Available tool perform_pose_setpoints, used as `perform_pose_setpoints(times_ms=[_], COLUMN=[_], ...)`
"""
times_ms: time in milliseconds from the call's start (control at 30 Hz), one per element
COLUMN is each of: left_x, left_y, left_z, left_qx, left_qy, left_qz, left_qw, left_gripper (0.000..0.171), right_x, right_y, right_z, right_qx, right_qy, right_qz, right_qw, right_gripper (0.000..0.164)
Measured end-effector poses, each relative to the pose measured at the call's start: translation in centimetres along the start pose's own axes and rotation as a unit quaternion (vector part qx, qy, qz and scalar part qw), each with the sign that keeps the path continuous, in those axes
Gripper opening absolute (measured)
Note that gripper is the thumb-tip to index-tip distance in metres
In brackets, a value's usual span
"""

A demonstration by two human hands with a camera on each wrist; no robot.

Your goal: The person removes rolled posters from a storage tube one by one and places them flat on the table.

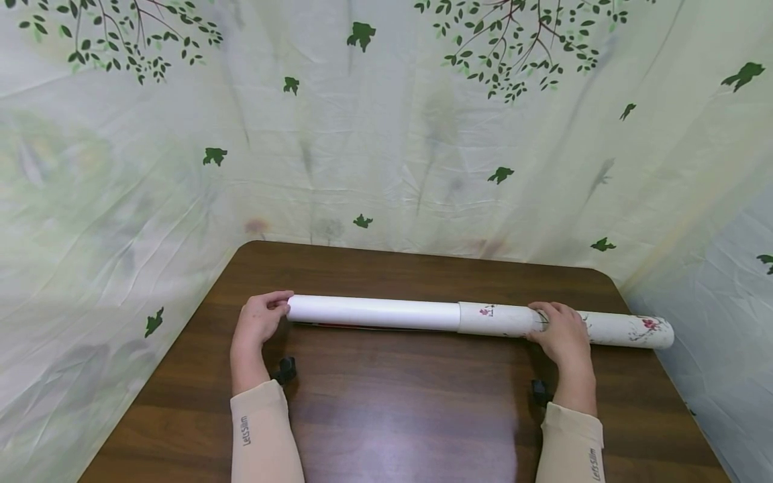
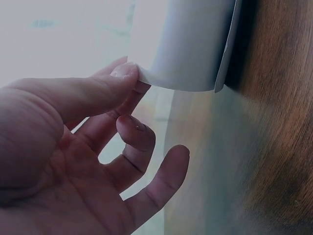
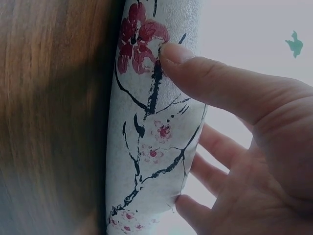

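Note:
A long white paper roll (image 1: 374,314) lies across the table, its right part inside a wider white tube (image 1: 501,319) printed with red blossoms and dark branches. My left hand (image 1: 261,318) is at the roll's left end. In the left wrist view, thumb and index finger pinch the edge of the paper roll (image 2: 186,54), while the other fingers curl loosely below. My right hand (image 1: 564,330) grips the blossom-printed tube near its middle. The right wrist view has the thumb lying on the printed tube (image 3: 151,132) beside a red flower, with the fingers behind it.
The brown wooden table (image 1: 398,396) has rounded far corners. Behind it and along both sides hangs a pale curtain (image 1: 392,147) with green leaf prints. Small black devices (image 1: 286,370) sit by both wrists, near the cream sleeves (image 1: 262,429).

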State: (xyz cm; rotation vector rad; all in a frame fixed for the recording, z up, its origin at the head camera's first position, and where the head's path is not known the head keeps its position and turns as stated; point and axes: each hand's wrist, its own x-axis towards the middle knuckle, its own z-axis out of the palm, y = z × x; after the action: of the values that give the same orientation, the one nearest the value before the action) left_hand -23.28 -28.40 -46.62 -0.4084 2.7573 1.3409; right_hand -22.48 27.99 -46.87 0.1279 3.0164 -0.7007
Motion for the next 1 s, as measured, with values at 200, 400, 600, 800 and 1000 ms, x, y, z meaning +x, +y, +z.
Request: perform_pose_setpoints(times_ms=[200,400,600,800,1000], left_x=[-0.07,-0.08,-0.02,-0.07,-0.33], left_y=[-0.18,-0.35,-0.37,-0.53,-0.61], left_z=[-0.29,-0.37,-0.34,-0.57,-0.92], left_qx=[-0.007,-0.011,-0.012,-0.011,-0.009], left_qy=[0.003,0.008,0.012,0.018,0.019], left_qz=[0.000,0.000,-0.001,-0.004,-0.012], left_qw=[1.0000,0.9999,0.9999,0.9998,0.9997], left_gripper=[0.039,0.038,0.038,0.039,0.039], right_x=[0.02,-0.03,-0.10,-0.06,-0.06], right_y=[0.32,0.42,0.80,0.97,0.84], right_z=[-0.09,-0.19,-0.25,-0.29,-0.49], right_qx=[-0.004,-0.004,-0.004,-0.008,-0.007], right_qy=[0.001,-0.003,-0.001,0.003,0.001], right_qz=[-0.006,-0.004,-0.005,-0.012,-0.005], right_qw=[1.000,1.000,1.000,1.000,1.000], right_gripper=[0.061,0.062,0.062,0.061,0.062])
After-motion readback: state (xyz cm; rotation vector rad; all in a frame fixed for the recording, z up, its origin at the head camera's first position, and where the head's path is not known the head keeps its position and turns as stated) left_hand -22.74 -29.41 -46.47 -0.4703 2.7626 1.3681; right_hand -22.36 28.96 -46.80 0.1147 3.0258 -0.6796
